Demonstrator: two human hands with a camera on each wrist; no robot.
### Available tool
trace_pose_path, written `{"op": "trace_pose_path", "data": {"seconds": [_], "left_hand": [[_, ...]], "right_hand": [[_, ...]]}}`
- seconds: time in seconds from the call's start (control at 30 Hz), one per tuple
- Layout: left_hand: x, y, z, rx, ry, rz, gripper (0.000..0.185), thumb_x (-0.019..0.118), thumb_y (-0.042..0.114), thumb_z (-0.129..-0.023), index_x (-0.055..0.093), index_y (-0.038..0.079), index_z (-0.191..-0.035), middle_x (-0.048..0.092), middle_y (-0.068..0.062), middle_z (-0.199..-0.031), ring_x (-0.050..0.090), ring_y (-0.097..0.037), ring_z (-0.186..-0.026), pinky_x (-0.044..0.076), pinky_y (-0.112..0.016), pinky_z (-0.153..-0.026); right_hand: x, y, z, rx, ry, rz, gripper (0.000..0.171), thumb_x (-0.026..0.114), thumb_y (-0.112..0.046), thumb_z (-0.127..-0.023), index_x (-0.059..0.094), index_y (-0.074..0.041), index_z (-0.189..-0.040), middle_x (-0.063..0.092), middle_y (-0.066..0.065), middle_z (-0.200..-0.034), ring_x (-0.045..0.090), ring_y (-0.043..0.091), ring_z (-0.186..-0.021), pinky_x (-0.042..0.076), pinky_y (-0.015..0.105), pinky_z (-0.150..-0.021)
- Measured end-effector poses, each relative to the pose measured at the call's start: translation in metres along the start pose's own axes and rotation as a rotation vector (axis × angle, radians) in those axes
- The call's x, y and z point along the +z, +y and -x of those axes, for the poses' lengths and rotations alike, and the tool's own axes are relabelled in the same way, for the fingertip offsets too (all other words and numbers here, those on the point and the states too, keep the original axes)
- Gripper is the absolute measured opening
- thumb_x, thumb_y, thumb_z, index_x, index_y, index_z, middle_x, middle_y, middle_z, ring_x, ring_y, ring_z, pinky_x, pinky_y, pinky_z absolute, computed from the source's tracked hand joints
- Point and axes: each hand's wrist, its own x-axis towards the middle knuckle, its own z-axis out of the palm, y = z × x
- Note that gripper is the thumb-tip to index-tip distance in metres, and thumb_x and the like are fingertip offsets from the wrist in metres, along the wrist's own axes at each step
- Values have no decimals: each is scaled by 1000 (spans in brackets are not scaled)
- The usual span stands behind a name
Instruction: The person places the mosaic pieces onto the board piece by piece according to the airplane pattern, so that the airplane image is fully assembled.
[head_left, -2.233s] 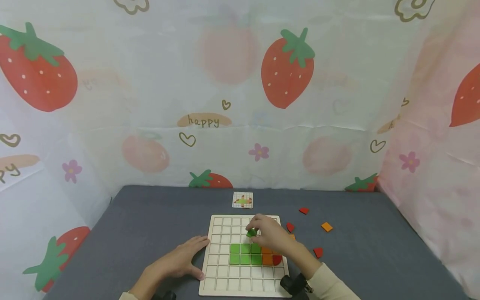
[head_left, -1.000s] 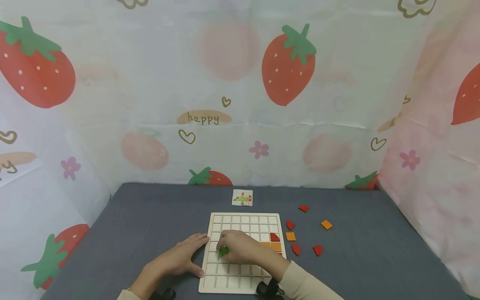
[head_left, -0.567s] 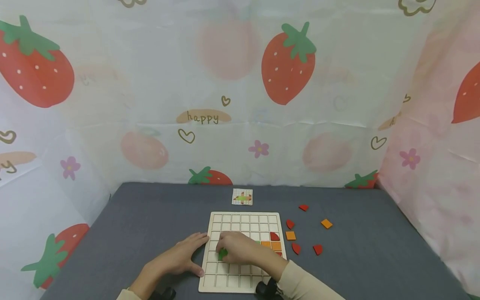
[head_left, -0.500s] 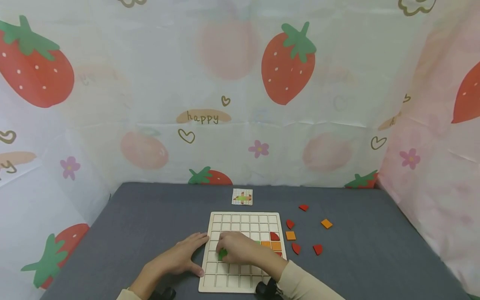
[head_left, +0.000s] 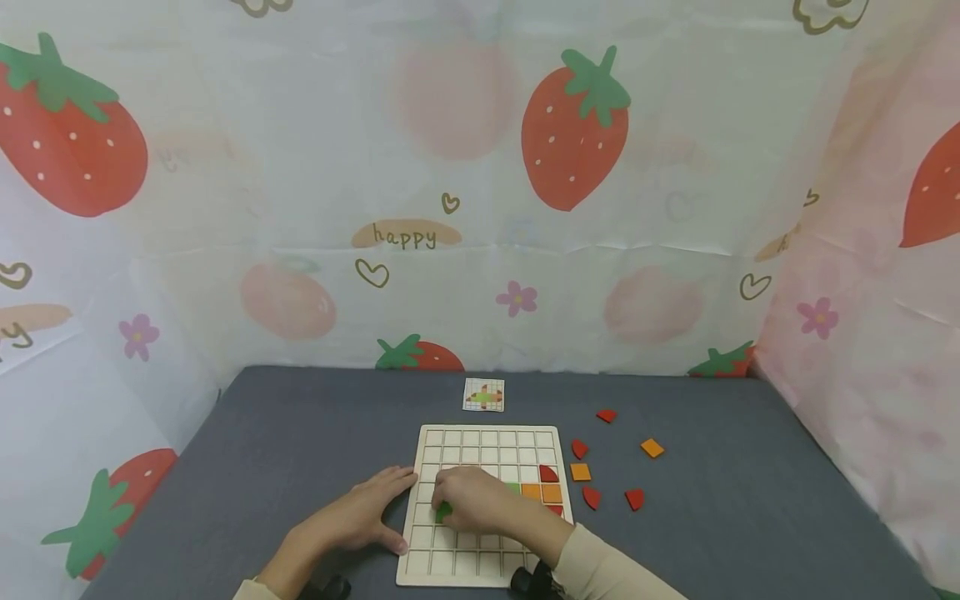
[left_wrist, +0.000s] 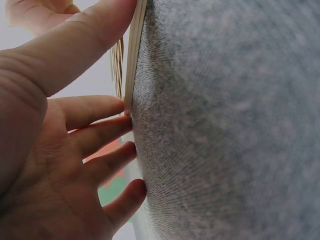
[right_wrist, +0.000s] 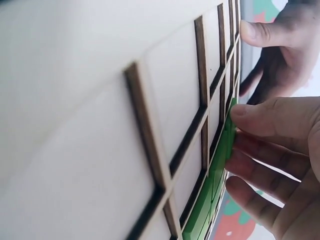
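Observation:
The pale wooden grid board [head_left: 465, 567] lies on the grey cloth. My right hand [head_left: 476, 500] is low over its left-middle cells, thumb and fingertips pinching a green square tile [head_left: 442, 512]. In the right wrist view, the thumb [right_wrist: 245, 112] is at this tile's edge, beside other green tiles [right_wrist: 200, 205] set in the grid. My left hand [head_left: 360, 510] has its fingers spread along the board's left side; fingertips and thumb touch the edge [left_wrist: 132, 60] in the left wrist view. The right hand hides most of the green tiles from above.
Orange squares [head_left: 551, 493] and red rounded tiles [head_left: 548, 473] sit in the board's right cells. Right of the board lie loose orange tiles [head_left: 652, 448] and several red ones [head_left: 634, 499]. A small pattern card [head_left: 483, 395] lies behind the board, before a strawberry-print curtain [head_left: 420, 300].
The right hand has carried the green tile from the board's upper middle leftward and toward the near side, down to the grid. Over the last half second it stays nearly still. The left hand keeps its place.

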Motion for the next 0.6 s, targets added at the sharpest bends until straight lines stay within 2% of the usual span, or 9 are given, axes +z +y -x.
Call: {"op": "trace_pose_path", "data": {"seconds": [0.6], "left_hand": [[0,0,1,7,10,5,92,76,38,-64,34,7,-139,31,-15,-146,22,-37,-136,21,-64,-100]], "right_hand": [[4,0,0,17,12,28,8,66,-17,-79,71,-20,-85,60,-10,-79,50,-1,-67,45,17,-70]]}}
